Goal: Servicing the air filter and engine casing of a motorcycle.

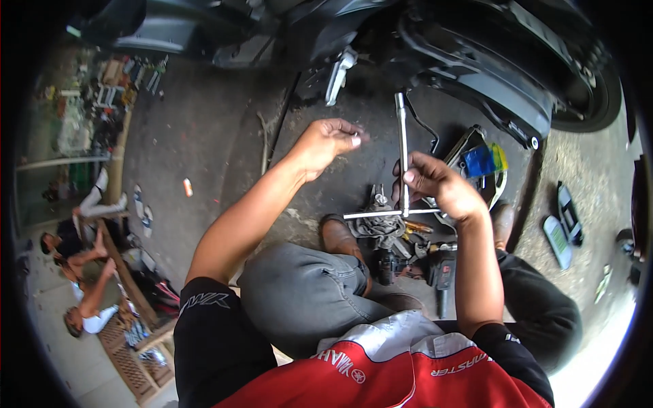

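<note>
My right hand is closed round the shaft of a silver T-handle socket wrench. The wrench stands with its socket end up and away from me, the crossbar toward my knees. To its left, my left hand is raised over the dark floor with thumb and fingers pinched together; whatever is between them is too small to make out. Beyond both hands, a dark motor scooter fills the top of the view, and a silver metal lever-like part juts down from it.
Between my feet lie a grey rag, an amber-handled screwdriver and a black power tool. A dark frame part with a blue and yellow piece sits at right, sandals farther right. Other people sit by a wooden bench at left.
</note>
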Action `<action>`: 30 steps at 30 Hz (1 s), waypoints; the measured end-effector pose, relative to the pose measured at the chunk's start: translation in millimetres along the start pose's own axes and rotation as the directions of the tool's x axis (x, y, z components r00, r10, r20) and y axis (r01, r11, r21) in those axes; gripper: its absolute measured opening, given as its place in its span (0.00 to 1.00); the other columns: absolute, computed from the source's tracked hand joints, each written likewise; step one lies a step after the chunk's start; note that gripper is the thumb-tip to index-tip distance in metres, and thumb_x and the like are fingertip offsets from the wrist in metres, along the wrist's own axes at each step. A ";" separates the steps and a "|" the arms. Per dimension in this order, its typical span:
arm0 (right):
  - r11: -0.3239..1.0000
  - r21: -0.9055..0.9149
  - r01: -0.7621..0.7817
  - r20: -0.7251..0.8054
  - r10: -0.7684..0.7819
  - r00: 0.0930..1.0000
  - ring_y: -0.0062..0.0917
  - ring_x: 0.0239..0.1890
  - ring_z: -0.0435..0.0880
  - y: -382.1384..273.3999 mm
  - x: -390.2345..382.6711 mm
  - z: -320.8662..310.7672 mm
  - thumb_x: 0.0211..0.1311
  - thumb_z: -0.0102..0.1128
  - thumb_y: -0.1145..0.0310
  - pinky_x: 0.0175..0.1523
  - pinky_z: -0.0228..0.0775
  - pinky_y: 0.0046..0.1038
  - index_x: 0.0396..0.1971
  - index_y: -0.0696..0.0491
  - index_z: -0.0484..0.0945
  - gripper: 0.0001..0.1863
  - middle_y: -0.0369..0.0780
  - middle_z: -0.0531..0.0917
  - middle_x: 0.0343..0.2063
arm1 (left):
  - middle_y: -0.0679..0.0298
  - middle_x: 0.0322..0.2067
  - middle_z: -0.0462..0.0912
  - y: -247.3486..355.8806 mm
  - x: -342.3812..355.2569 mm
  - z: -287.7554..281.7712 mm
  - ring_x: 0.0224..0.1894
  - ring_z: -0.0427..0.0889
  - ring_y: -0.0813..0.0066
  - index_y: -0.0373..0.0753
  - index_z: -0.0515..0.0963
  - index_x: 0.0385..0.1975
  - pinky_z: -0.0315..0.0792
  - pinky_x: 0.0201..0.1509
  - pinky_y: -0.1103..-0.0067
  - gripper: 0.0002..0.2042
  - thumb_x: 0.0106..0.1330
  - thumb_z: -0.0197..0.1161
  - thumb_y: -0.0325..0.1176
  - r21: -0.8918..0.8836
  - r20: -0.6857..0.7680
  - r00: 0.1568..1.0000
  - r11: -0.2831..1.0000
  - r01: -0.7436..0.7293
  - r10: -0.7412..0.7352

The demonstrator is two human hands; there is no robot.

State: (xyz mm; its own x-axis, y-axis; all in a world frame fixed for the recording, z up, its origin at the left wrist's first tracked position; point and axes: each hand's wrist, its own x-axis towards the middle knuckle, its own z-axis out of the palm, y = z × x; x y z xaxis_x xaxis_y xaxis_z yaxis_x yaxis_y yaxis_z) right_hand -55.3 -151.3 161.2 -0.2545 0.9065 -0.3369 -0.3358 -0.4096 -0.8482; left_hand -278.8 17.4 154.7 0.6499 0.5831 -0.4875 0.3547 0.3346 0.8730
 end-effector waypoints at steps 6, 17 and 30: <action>0.777 -0.602 -0.183 -0.262 0.024 0.965 0.19 0.34 0.76 31.0 18.9 30.9 0.75 0.54 0.60 0.43 0.68 0.24 0.42 0.58 0.77 0.14 0.34 0.81 0.30 | 0.49 0.53 0.82 -39.7 49.8 -16.0 0.56 0.82 0.57 0.32 0.76 0.53 0.75 0.64 0.65 0.13 0.73 0.59 0.30 -0.613 -0.097 0.986 0.773 -0.164 0.132; 0.611 -0.745 -0.266 -0.327 0.013 0.945 0.36 0.35 0.84 21.9 39.5 34.8 0.73 0.55 0.58 0.45 0.72 0.35 0.42 0.58 0.77 0.16 0.46 0.83 0.30 | 0.50 0.51 0.84 -32.4 70.6 -22.0 0.53 0.85 0.58 0.40 0.73 0.46 0.79 0.57 0.62 0.07 0.75 0.57 0.34 -0.500 0.145 0.973 0.862 -0.086 0.181; 0.995 -0.099 0.008 -0.391 -0.046 0.919 0.21 0.32 0.80 40.4 96.6 28.7 0.76 0.52 0.66 0.41 0.72 0.23 0.48 0.59 0.77 0.13 0.36 0.81 0.29 | 0.59 0.35 0.88 -16.3 121.1 -9.6 0.35 0.89 0.70 0.37 0.84 0.36 0.85 0.40 0.76 0.09 0.64 0.72 0.35 -0.601 -0.125 0.972 0.764 -0.234 0.199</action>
State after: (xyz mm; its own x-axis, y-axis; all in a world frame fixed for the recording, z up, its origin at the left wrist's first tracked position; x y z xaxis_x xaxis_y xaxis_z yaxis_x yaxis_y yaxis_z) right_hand -119.6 -83.2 106.1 0.1366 0.8923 -0.4302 -0.2461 -0.3901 -0.8873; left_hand -212.3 89.6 81.4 0.6180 0.7262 -0.3011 -0.2848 0.5638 0.7752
